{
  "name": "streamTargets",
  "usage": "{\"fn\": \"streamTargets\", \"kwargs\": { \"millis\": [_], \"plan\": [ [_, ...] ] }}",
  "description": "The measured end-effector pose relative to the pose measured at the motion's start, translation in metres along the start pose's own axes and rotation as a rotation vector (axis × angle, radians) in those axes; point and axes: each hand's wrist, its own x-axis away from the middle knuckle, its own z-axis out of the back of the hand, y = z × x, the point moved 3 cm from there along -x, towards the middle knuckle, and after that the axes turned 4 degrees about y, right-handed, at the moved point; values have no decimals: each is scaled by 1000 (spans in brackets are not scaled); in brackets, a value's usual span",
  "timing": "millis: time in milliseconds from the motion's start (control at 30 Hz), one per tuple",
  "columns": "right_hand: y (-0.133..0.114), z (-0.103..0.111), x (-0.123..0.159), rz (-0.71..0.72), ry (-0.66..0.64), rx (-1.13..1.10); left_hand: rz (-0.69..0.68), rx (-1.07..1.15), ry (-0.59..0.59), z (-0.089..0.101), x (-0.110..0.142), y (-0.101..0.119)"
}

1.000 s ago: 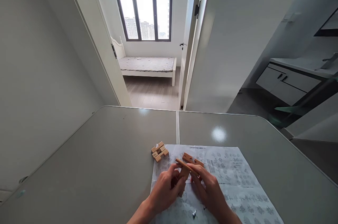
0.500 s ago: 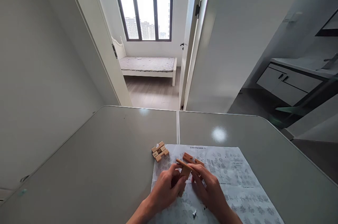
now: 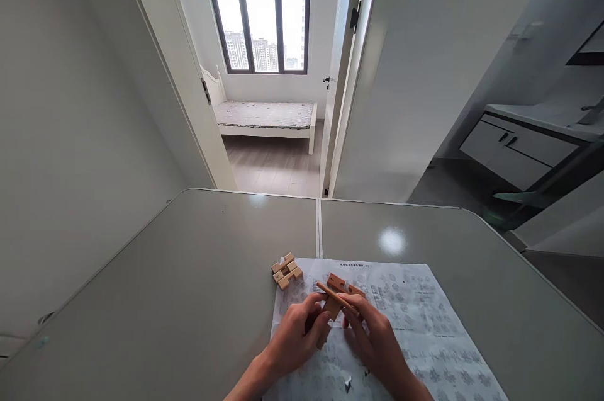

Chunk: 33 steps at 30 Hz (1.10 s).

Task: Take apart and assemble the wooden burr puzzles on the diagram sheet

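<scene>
My left hand is closed around an upright wooden puzzle piece, its lower part mostly covered by the fingers. Across the top of that piece lies a slim wooden strip, slanting down to the right. My right hand pinches the strip's right end. Just beyond the fingers, reddish-brown notched wooden pieces rest on the printed paper sheet. A lighter cluster of notched wooden pieces sits at the sheet's upper left corner.
The sheet, printed with rows of small diagrams, lies on a grey table with a seam down its middle. A small torn-looking spot shows near the sheet's lower part. Beyond the table are a doorway, a bed and a window.
The strip's far left end has risen slightly and its slant is a little steeper. Both hands keep nearly the same place, and the pieces on the table have not moved.
</scene>
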Motion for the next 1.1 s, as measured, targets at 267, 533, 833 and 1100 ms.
{"fn": "streamTargets", "kwargs": {
  "millis": [267, 533, 833, 1100],
  "plan": [
    [6, -1, 3, -40, -28, -31, 6, 5, -18, 3, -1, 4],
    [8, 0, 1, -10, -38, -28, 32, 63, -50, 3, -1, 9],
    [4, 2, -1, -35, -20, -34, 57, 85, -61, 4, -1, 10],
    [8, 1, 0, 9, 3, 70, 36, -47, -17, 2, 1, 3]
  ]
}}
